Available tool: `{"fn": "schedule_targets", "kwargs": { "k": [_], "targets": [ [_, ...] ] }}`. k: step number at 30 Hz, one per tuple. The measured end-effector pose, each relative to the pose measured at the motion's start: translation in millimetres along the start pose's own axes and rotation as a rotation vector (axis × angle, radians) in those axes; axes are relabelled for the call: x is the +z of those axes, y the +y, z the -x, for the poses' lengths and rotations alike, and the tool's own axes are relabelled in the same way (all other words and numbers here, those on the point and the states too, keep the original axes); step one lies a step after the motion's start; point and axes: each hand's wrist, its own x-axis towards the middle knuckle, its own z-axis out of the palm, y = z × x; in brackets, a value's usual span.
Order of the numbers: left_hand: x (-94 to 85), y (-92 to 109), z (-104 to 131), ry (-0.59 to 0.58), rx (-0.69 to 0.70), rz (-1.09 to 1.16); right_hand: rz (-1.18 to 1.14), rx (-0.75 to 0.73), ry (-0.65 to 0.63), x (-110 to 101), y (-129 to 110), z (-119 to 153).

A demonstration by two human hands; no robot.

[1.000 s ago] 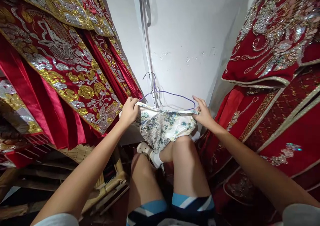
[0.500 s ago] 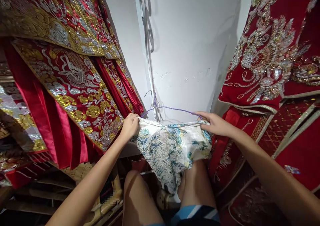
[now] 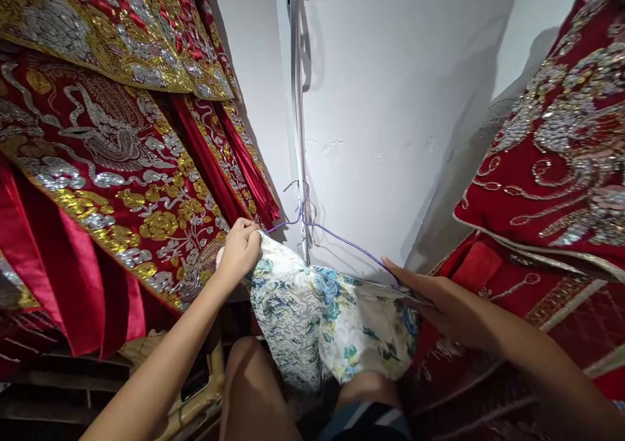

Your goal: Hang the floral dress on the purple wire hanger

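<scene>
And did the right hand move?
Yes, the right hand moved down: it's now farther below the scuff marks on the wall.

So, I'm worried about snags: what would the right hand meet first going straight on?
Most likely the purple hanger, whose sloping arm runs close by the right hand; exact depth is unclear.

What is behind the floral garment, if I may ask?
Above the top of the floral garment, the purple hanger shows, with the white wall beyond. Below its hem, part of the right leg shows. Whatever the cloth covers cannot be seen.
</scene>
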Motion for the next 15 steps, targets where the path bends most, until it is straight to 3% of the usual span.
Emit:
{"fn": "schedule_targets", "kwargs": {
  "k": [6,10,12,15],
  "targets": [
    [-4.1,-1.2,-2.0,0.033,0.069,-0.027,-0.125,0.042,0.048,-6.5,8.6,-4.1],
    [1.1,-5.9,-7.2,-0.047,0.008,0.116,-0.475,0.174,0.091,-8.1,9.4,-49.4],
    [7.0,-10.1,-11.1,-0.103,-0.061,0.24,-0.633,0.244,0.197,5.2,8.4,-79.6],
    [12.2,-21.5,-16.9,-0.125,-0.211,0.399,-0.703,0.254,0.21,31.4,8.6,-113.4]
  ]
}}
